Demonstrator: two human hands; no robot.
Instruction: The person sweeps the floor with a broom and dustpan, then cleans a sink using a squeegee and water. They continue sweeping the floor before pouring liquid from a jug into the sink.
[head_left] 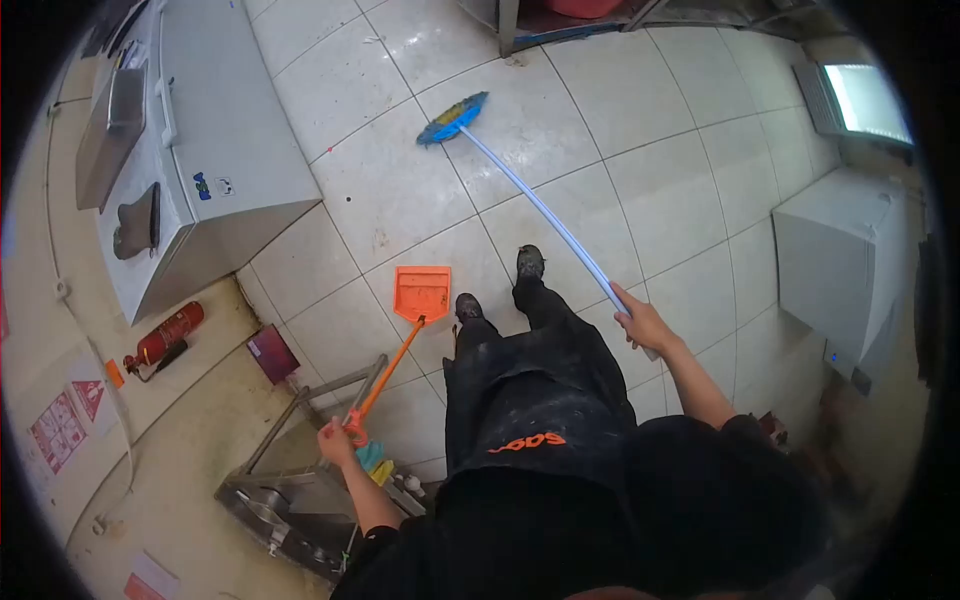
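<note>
1. Broom (540, 210): my right hand (643, 322) is clenched round the top end of its blue handle at centre right of the frame. Its bristle head (453, 118) rests on the tiled floor (650, 110) in the upper middle.
2. My left hand (335, 440) grips the orange handle of the dustpan (422, 293) at lower left. The pan lies flat on the floor just beside my shoes (530, 262).
3. To sweep well, I judge I should draw the bristle head toward the pan in short, low strokes, holding the pan's lip flush on the tile.
4. Broom's long axis runs diagonally from centre right to the upper middle, with the head pointing away from me. The dustpan's handle slants from lower left up to the pan, whose mouth faces the top of the frame.
</note>
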